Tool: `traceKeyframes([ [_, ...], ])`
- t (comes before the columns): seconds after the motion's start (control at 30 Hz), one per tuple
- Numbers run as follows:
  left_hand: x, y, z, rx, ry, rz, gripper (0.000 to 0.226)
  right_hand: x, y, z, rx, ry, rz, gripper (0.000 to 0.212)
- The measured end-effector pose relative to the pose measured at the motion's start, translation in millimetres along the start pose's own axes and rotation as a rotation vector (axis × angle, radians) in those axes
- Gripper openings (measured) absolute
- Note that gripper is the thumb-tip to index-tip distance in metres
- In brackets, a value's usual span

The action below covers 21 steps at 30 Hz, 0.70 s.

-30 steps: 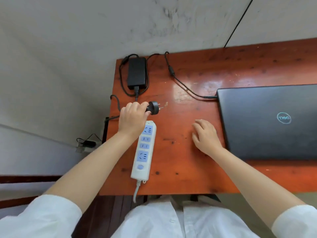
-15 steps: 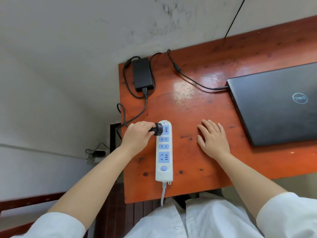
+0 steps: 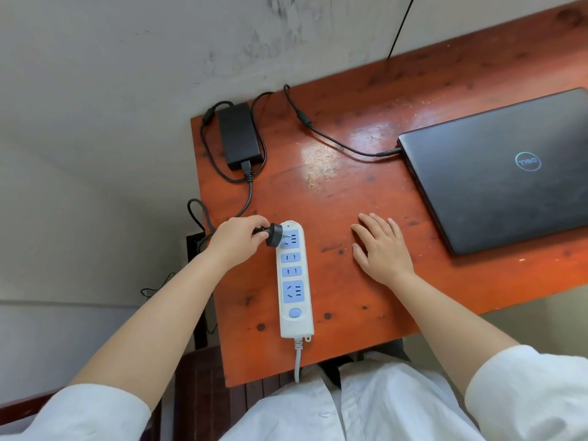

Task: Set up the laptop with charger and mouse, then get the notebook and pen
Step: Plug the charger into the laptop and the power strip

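Note:
A closed black laptop (image 3: pixel 506 167) lies at the right of the red-brown desk (image 3: pixel 350 192). Its charger cable (image 3: pixel 334 143) is plugged into the laptop's left side and runs to the black charger brick (image 3: pixel 239 135) at the desk's back left corner. My left hand (image 3: pixel 238 241) grips the charger's black plug (image 3: pixel 273 234), whose prongs sit at the top socket of the white and blue power strip (image 3: pixel 294 281). My right hand (image 3: pixel 381 246) rests flat on the desk, fingers spread, between the strip and the laptop. No mouse, notebook or pen is in view.
The desk stands against a grey wall. The strip's grey cord (image 3: pixel 297 361) drops over the front edge toward my white shirt. A loop of black cable (image 3: pixel 197 214) hangs off the left edge, above dark wooden furniture (image 3: pixel 203 393).
My left hand brought the plug down from above the strip to its top socket. The view shifted, so the desk and laptop appear further right and tilted. My right hand stayed flat.

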State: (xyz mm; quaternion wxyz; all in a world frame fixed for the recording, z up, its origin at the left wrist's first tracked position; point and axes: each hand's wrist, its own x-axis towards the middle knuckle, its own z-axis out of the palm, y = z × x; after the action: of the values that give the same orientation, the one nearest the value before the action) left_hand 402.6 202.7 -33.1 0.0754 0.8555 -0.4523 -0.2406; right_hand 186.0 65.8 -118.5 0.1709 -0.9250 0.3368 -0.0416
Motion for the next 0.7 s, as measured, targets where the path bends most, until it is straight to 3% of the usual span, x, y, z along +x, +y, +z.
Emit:
traceKeyframes([
  [0.23, 7, 11, -4, 0.188, -0.016, 0.074, 0.025, -2, 0, 1, 0.0, 0.034, -0.002, 0.035],
  [0.43, 5, 19, -3, 0.482, -0.015, 0.246, 0.019, -1, 0, 1, -0.005, 0.041, -0.008, 0.035],
  [0.7, 11, 22, -10, 0.476, -0.136, 0.239, 0.014, -2, 0, 2, 0.007, 0.051, -0.009, 0.033],
])
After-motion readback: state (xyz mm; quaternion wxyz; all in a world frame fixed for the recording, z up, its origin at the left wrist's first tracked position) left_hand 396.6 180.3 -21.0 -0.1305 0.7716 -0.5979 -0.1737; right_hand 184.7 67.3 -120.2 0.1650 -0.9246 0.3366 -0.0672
